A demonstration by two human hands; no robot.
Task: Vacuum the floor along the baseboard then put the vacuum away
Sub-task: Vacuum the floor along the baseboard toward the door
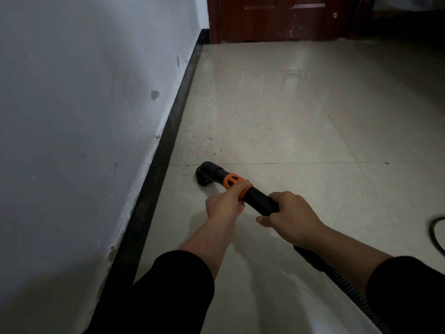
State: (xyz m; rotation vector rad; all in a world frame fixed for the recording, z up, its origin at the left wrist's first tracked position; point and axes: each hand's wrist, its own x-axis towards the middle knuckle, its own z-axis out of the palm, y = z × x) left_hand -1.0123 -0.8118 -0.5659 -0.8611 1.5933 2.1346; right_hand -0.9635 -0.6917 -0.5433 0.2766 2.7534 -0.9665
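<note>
A black vacuum wand point(258, 197) with an orange collar point(234, 183) points at the floor. Its nozzle point(206, 173) rests on the beige tiles a short way right of the black baseboard point(168, 138). My left hand point(225, 204) grips the wand at the orange collar. Just behind it my right hand point(287, 215) is closed around the wand. A ribbed black hose point(337, 273) runs back from the wand under my right forearm. Fine dark grit point(212, 138) lies on the tiles beyond the nozzle, along the baseboard.
A white wall point(84, 104) with scuffs rises on the left. A dark red wooden door point(277, 18) closes the far end. A black cable loop point(437, 231) lies on the floor at the right edge.
</note>
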